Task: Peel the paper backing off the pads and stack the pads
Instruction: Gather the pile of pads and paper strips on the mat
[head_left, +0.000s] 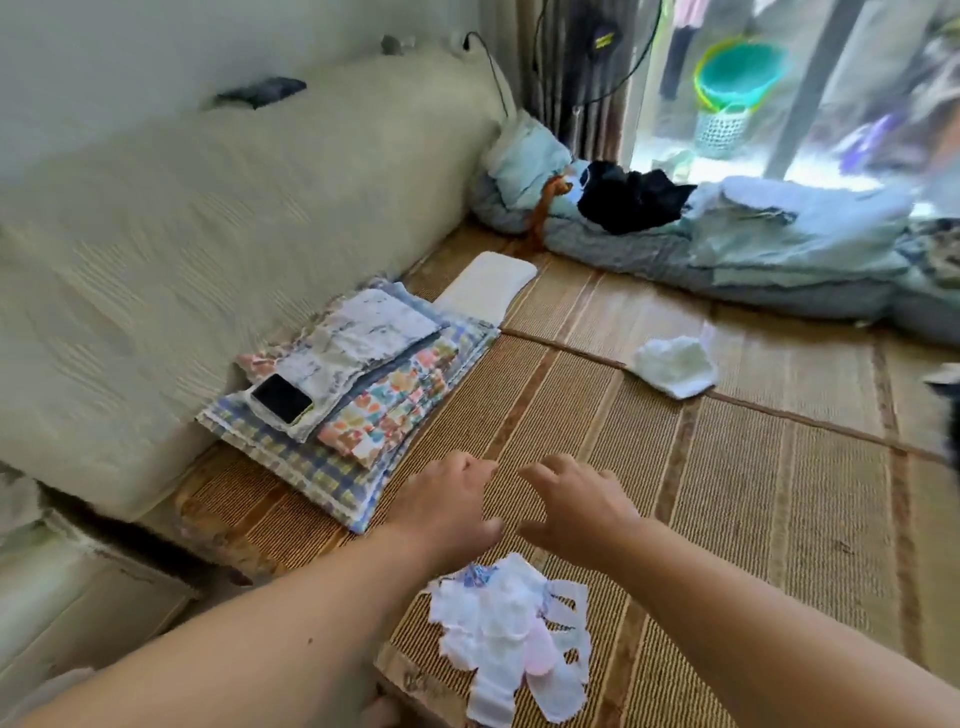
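My left hand and my right hand hover side by side above the woven mat, fingers curled and apart, nothing in either. Just below them lies a heap of peeled white and pink paper backings. A flat white pad stack rests far ahead beside the folded cloths. A crumpled white pad lies alone on the mat to the right.
A pile of folded patterned cloths with a black phone on top sits at the left by a cream mattress. Blue bedding and a black garment lie at the back. The woven mat spreads to the right.
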